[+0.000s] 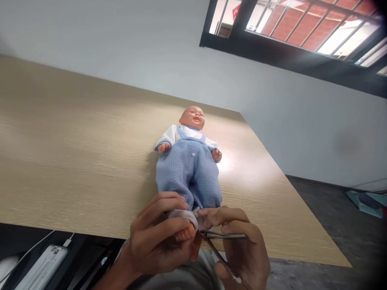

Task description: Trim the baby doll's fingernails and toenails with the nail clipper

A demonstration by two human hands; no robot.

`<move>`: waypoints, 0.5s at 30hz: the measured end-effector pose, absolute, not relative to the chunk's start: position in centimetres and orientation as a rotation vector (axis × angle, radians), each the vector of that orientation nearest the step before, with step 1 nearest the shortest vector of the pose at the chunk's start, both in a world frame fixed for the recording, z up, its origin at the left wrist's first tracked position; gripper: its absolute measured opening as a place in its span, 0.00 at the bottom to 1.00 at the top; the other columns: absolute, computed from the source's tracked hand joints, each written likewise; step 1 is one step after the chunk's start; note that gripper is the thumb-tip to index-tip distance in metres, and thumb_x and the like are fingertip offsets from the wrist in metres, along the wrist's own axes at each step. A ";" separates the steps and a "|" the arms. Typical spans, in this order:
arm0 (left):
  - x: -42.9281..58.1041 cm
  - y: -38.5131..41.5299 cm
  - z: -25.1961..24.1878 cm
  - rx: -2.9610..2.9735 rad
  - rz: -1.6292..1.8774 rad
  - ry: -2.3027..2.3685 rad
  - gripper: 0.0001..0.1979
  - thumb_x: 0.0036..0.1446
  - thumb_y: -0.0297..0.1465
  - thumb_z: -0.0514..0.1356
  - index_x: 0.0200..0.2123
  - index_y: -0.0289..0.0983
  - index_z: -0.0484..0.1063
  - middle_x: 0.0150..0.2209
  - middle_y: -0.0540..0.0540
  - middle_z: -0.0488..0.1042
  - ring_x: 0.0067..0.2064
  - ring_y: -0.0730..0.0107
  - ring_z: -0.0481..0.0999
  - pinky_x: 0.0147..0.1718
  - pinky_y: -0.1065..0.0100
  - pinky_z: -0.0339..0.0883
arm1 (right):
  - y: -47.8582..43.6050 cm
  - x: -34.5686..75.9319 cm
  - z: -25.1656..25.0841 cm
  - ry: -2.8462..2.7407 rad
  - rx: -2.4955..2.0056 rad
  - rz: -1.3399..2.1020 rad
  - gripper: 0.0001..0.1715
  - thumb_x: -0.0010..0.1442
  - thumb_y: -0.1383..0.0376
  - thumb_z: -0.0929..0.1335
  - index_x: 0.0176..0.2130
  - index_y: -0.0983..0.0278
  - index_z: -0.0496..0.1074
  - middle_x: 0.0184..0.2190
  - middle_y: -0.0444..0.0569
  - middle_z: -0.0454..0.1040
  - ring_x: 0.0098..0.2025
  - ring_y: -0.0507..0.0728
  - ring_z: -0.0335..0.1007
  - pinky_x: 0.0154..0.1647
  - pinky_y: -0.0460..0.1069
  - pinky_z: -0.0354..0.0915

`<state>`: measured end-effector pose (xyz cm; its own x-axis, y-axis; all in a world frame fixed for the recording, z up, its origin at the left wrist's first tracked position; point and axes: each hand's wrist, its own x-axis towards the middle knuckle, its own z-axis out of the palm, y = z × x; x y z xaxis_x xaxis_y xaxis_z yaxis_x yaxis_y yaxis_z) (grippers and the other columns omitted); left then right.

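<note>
A baby doll [189, 165] in blue fleece overalls and a white top lies on its back on the table, its head away from me. My left hand [160, 233] is wrapped round one of the doll's feet [185, 232]. The bare toes stick out between my fingers, below a pale cuff [181, 215]. My right hand [242, 241] grips metal nail clippers [223, 235] with their lever spread apart. The jaws of the clippers are close beside the toes; I cannot tell whether they touch. My right fingertips rest at the pale cloth by the other leg.
The wooden table [90, 161] ends at a near edge and at a slanting right edge. Below its near edge on the left are a phone [44, 268] and a white cable [69, 240]. A white wall with a barred window [302, 28] stands behind.
</note>
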<state>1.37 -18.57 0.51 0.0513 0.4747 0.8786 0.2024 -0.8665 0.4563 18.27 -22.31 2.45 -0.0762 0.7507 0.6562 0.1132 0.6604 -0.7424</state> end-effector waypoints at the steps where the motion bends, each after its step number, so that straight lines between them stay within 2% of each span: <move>1: 1.4 -18.5 0.5 2.107 1.911 0.716 0.12 0.47 0.17 0.66 0.36 0.33 0.76 0.43 0.42 0.75 0.43 0.62 0.77 0.41 0.56 0.80 | -22.1 18.4 2.4 -1.634 -0.695 0.601 0.18 0.65 0.57 0.71 0.51 0.60 0.66 0.42 0.49 0.72 0.46 0.59 0.74 0.51 0.59 0.75; 4: 1.3 -18.3 0.6 2.112 1.909 0.735 0.12 0.46 0.19 0.67 0.37 0.32 0.76 0.42 0.41 0.75 0.45 0.59 0.76 0.43 0.54 0.79 | -21.6 18.6 2.0 -1.714 -0.546 0.556 0.20 0.65 0.61 0.71 0.54 0.62 0.66 0.43 0.49 0.73 0.45 0.58 0.74 0.54 0.62 0.74; 9: 1.0 -18.1 0.4 2.166 1.850 0.730 0.10 0.50 0.25 0.69 0.37 0.33 0.77 0.41 0.41 0.76 0.47 0.57 0.76 0.43 0.54 0.78 | -21.3 18.2 1.9 -1.745 -0.450 0.472 0.23 0.66 0.64 0.71 0.57 0.64 0.66 0.45 0.50 0.73 0.46 0.58 0.75 0.52 0.61 0.76; 15: 1.0 -18.3 0.2 2.135 1.863 0.719 0.11 0.50 0.24 0.67 0.40 0.36 0.76 0.42 0.42 0.77 0.45 0.58 0.77 0.42 0.54 0.78 | -21.4 18.1 2.6 -1.768 -0.464 0.447 0.21 0.67 0.67 0.69 0.57 0.65 0.66 0.46 0.51 0.72 0.48 0.60 0.74 0.51 0.62 0.76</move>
<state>1.01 -18.29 0.17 0.0778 0.4930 0.8665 0.2172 -0.8567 0.4679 18.10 -21.42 2.56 -0.2270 0.5285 0.8181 0.0763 0.8470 -0.5260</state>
